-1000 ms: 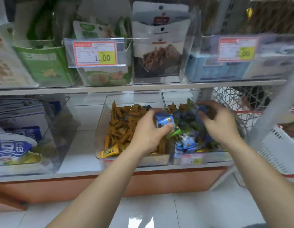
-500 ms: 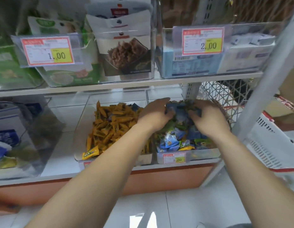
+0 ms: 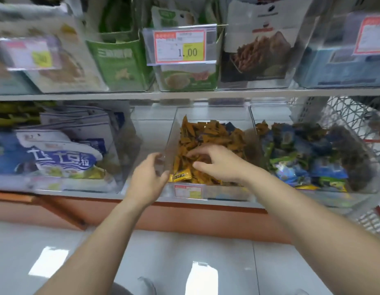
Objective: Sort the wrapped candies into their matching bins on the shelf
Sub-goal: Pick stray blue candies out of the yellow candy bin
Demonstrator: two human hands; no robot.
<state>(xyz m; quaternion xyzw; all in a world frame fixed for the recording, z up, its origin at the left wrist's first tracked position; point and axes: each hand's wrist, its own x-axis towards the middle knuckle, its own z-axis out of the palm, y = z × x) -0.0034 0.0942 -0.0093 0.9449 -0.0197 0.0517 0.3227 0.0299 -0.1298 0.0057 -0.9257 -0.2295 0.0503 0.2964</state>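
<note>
Two hands that were buried in the blue and green candies (image 3: 301,158) half a second ago have both come across to the middle bin (image 3: 227,193) on the lower shelf (image 3: 89,193). The right hand (image 3: 221,162) hovers over the heap of orange candies (image 3: 208,137), its grip wide, fingers loosely bent and tips down on the wrappers, with nothing plainly pinched. I judge it has just let go of orange pieces picked out of the neighbouring heap. The left hand (image 3: 148,179) lies against the outside of that bin's clear left wall, thumb near the front corner just beside a yellow-wrapped piece. I cannot tell whether its grip holds the wall, holds a candy, or only steadies. The sorting is not finished. A few orange wrappers (image 3: 261,127) show at the back of the right bin (image 3: 363,189), and a dark blue wrapper (image 3: 229,125) sits at the back of the orange heap (a stray on each side, then). The next reach probably goes to one of those, and blur makes small wrappers hard to tell apart.
</note>
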